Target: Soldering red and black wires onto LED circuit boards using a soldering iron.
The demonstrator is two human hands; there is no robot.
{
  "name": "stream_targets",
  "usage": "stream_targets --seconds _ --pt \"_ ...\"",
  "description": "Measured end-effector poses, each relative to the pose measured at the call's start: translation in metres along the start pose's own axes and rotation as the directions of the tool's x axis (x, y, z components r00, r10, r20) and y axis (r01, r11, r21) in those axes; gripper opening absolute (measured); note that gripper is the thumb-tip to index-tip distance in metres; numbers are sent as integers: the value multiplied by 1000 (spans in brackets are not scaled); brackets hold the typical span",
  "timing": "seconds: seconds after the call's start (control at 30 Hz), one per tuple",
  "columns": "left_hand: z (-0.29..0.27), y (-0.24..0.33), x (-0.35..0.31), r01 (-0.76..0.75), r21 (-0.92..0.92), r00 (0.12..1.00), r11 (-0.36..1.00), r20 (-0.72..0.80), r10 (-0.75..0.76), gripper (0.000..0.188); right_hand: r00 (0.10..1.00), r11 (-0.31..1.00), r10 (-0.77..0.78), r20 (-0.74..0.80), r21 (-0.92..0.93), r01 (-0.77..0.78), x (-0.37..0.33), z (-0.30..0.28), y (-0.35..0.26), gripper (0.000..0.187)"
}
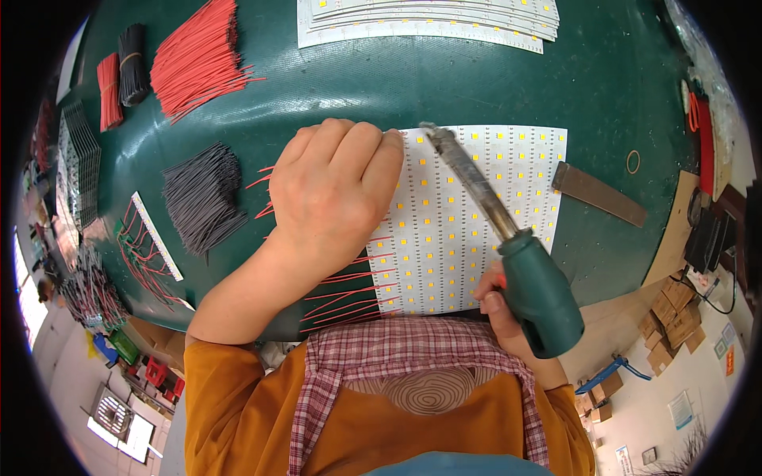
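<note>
My left hand (333,182) is closed over the left edge of a white LED board (452,230) dotted with yellow squares. Its fingertips pinch a red wire at the board's top corner; most of that wire is hidden. More red wires (349,297) stick out leftward along the board's edge below the hand, and a few ends show beyond its other side. My right hand (500,305) grips a soldering iron (544,293) by its green handle. The iron's tip rests over the board's top row, a little right of my left fingertips.
Loose red wires (198,59) and dark wires (205,198) lie in piles on the green table, with tied bundles (133,63) at far left. A wired strip (157,234) is nearer. Stacked boards (429,28) are at the back; a brown bar (601,194) touches the board's right side.
</note>
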State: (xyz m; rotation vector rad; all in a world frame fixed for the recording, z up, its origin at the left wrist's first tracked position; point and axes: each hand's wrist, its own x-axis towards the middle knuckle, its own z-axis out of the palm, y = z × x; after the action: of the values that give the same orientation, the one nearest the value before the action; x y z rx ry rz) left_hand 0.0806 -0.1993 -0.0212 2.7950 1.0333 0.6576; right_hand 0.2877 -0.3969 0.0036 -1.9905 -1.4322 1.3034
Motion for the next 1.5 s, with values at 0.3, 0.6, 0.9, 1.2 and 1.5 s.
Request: stream_targets --seconds 0.3,0.6,0.9,1.2,1.5 --pt "2 2 -1 -9 3 1000 1000 -22 9 18 990 988 -137 9 76 136 2 4 5 35" --pt "0 5 -5 -10 13 1000 1000 -6 10 21 998 993 36 -52 116 -30 0 2 -8 29" --pt "-3 -1 -5 56 -234 995 971 -64 -73 27 998 972 12 -63 236 4 -3 -2 -12 24" --pt "-11 16 -17 -4 -176 999 984 -39 -3 27 999 949 38 -2 312 -36 -18 4 1 27" --pt "-4 20 -23 -26 -92 999 995 -42 22 26 989 979 -148 -8 139 147 -26 7 13 22"
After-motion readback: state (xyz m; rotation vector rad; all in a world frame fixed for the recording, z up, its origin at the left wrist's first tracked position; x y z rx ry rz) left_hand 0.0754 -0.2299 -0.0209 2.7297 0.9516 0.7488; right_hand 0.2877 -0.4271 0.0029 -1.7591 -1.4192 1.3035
